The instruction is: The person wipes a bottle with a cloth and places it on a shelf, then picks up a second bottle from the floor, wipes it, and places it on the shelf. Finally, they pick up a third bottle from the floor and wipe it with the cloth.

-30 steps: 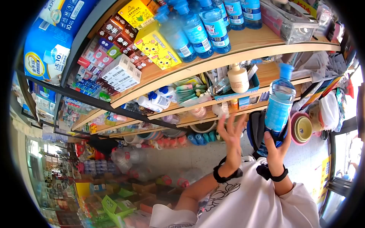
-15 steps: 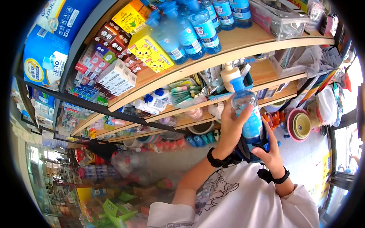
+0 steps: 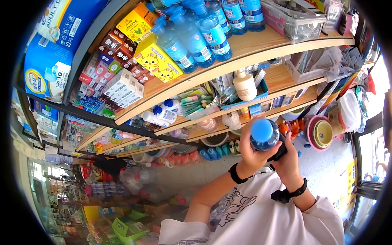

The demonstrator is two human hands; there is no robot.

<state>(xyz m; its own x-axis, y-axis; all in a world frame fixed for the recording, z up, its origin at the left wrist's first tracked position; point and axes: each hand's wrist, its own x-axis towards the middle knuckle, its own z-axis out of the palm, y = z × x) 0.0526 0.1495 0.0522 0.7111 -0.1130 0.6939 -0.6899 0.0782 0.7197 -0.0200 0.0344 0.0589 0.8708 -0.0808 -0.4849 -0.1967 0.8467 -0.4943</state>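
Observation:
My left hand (image 3: 252, 156) is wrapped around a clear blue plastic bottle (image 3: 267, 138) near its top. The bottle's bright blue cap (image 3: 262, 130) points toward me, so most of its body and label are hidden. Close against its lower side is a black cloth-like thing (image 3: 281, 148), whose kind I cannot make out. My right hand (image 3: 287, 161) is closed around that black thing under the bottle; whether it also touches the bottle is hidden. Both wrists wear black bands.
Similar blue bottles (image 3: 192, 38) stand on the upper wooden shelf (image 3: 245, 45), beside yellow boxes (image 3: 157, 61) and a clear plastic bin (image 3: 292, 22). A cream pump bottle (image 3: 245, 86) stands one shelf lower. Nested basins (image 3: 319, 134) and slippers (image 3: 212, 152) are lower down.
The bottle has tipped from upright, label showing, to cap toward me, and sits lower. My left hand has moved down with it, and my right hand has shifted slightly closer.

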